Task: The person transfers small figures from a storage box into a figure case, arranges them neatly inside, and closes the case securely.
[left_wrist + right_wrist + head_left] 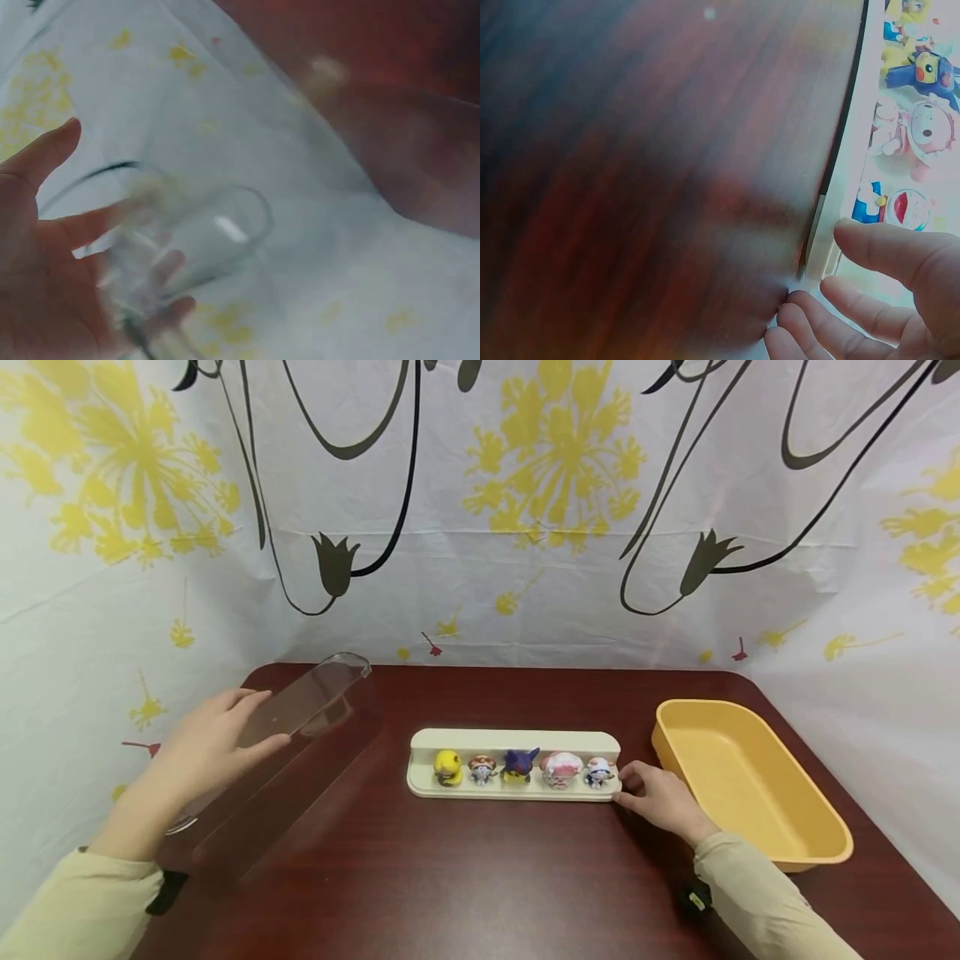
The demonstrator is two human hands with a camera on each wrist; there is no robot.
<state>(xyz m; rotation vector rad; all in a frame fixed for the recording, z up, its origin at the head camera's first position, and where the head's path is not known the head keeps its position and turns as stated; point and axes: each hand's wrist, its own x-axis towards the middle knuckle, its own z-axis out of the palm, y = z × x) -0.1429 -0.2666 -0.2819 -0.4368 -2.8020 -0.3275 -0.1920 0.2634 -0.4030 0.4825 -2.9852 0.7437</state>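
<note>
A cream display stand [517, 742] lies on the table with several small toy figures in a row, among them a yellow one [447, 767], a purple-blue one [517, 766] and a pink-and-white one [561, 769]. My right hand [660, 800] grips the stand's right end, thumb at the front corner and fingers curled at the end. On the left, a long clear plastic cover [300, 697] slants away, tilted. My left hand [213, 743] is at this cover, thumb spread wide; in the left wrist view its fingers show behind the clear plastic. Whether they bear its weight I cannot tell.
Right of the stand is a yellow plastic basin [742, 760], close beside my right forearm. The dark red-brown table [465, 877] runs back to a white patterned cloth [555, 610], which also hangs along the left and right sides.
</note>
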